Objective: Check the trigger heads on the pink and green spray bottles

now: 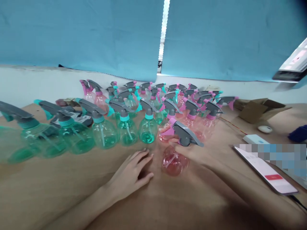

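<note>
My right hand [182, 150] is wrapped round the neck of a pink spray bottle [174, 163] with a grey and pink trigger head. The bottle tilts slightly and its base is at or close to the tabletop; I cannot tell whether it touches. Part of its neck is hidden by my fingers. Flat on the wooden table [134, 210], left of that bottle, my left hand [130, 174] rests with fingers apart and nothing in them. Just beyond it stands a green spray bottle [147, 132], one of a front row of green bottles running to the left.
Behind, several more pink and green spray bottles [190, 111] crowd toward the wall. A phone [263, 172], a white box-shaped device [256, 139], a computer mouse [264, 129] and an open cardboard box [255, 110] lie to the right. A blue curtain [83, 35] hangs at the back.
</note>
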`<state>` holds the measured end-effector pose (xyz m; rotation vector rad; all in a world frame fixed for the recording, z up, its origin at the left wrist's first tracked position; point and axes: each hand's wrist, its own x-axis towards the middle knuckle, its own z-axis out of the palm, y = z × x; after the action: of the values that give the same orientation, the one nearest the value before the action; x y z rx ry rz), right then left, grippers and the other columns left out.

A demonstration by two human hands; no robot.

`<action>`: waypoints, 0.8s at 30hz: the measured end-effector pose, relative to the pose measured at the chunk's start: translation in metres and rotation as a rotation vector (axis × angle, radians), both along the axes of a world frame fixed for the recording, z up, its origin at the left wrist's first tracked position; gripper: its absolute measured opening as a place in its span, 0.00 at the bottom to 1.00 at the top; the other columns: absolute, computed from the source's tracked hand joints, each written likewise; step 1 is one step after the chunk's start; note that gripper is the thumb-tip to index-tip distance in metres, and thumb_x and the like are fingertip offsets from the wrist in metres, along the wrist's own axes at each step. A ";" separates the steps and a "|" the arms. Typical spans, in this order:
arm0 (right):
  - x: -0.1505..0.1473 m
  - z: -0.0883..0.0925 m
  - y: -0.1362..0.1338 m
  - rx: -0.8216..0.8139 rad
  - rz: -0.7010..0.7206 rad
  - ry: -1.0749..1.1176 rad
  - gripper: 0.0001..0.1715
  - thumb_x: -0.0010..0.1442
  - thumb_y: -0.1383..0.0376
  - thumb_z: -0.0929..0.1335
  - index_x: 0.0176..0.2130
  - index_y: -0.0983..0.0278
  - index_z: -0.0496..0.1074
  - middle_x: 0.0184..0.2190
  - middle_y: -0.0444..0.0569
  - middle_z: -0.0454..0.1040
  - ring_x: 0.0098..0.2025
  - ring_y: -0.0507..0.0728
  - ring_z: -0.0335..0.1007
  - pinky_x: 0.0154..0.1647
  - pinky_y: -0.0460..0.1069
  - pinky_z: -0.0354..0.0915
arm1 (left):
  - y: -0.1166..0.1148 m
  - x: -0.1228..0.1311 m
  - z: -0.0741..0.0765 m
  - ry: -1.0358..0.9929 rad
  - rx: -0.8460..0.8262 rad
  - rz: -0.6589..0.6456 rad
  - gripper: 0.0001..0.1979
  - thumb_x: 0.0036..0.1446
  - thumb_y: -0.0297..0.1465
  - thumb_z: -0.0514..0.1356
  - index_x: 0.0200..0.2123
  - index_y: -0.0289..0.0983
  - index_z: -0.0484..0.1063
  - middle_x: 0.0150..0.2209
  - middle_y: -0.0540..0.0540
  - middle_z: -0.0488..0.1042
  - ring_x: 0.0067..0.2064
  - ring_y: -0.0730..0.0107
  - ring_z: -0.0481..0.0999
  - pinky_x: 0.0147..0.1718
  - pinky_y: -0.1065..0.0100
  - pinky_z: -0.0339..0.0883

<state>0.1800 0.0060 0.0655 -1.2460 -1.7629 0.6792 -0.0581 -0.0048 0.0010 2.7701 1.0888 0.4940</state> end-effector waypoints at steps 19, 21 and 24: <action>-0.002 0.005 0.001 0.014 -0.014 -0.008 0.06 0.46 0.60 0.63 0.29 0.57 0.65 0.26 0.44 0.70 0.26 0.54 0.67 0.27 0.51 0.71 | 0.002 0.002 0.001 0.032 -0.015 -0.001 0.23 0.62 0.38 0.55 0.58 0.38 0.63 0.59 0.41 0.64 0.60 0.54 0.61 0.56 0.52 0.57; -0.004 0.008 0.000 0.017 -0.009 0.005 0.06 0.47 0.60 0.63 0.29 0.57 0.65 0.26 0.44 0.70 0.25 0.53 0.67 0.26 0.50 0.70 | 0.002 0.002 0.001 0.034 -0.012 -0.002 0.23 0.62 0.38 0.55 0.58 0.37 0.63 0.59 0.41 0.64 0.60 0.54 0.60 0.56 0.52 0.57; -0.005 0.011 -0.001 0.037 0.015 0.029 0.06 0.46 0.61 0.62 0.29 0.57 0.66 0.26 0.44 0.70 0.26 0.54 0.67 0.26 0.49 0.70 | 0.002 0.002 0.001 0.039 -0.007 -0.007 0.23 0.62 0.38 0.55 0.58 0.37 0.63 0.59 0.40 0.63 0.60 0.53 0.60 0.56 0.52 0.56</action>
<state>0.1746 0.0050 0.0768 -1.1934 -1.7551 0.6676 -0.0563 -0.0033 0.0016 2.7877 1.0863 0.4356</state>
